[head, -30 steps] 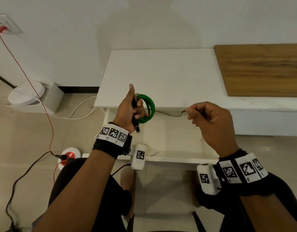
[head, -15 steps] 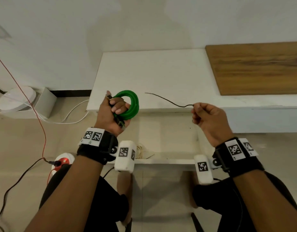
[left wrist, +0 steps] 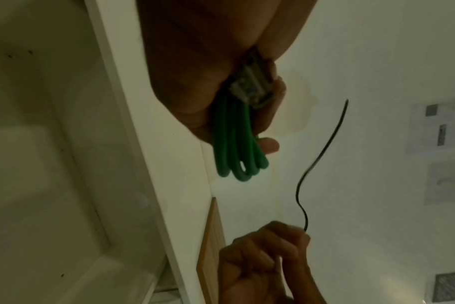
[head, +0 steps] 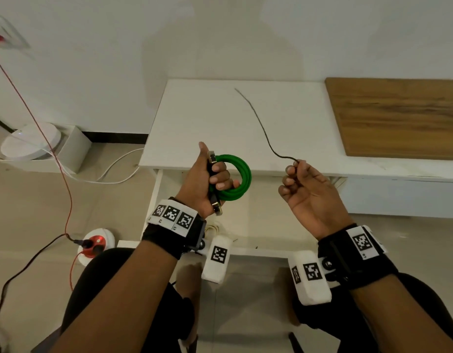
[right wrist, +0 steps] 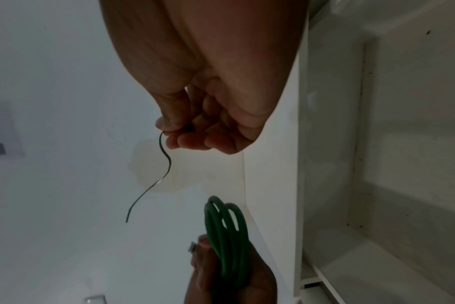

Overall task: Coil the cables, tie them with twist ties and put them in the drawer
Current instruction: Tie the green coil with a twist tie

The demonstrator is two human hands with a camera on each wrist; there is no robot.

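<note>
Above open drawer (head: 258,225), left hand (head: 205,184) gripping green cable coil (head: 242,174), right hand (head: 309,192) pinching twist tie (head: 263,128)

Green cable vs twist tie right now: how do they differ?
The green cable is thick and wound into a coil; the twist tie is a thin dark strand, uncoiled and wavy. The left hand grips the cable in a fist; the right hand pinches the tie by one end. Both are held above the white table.
</note>
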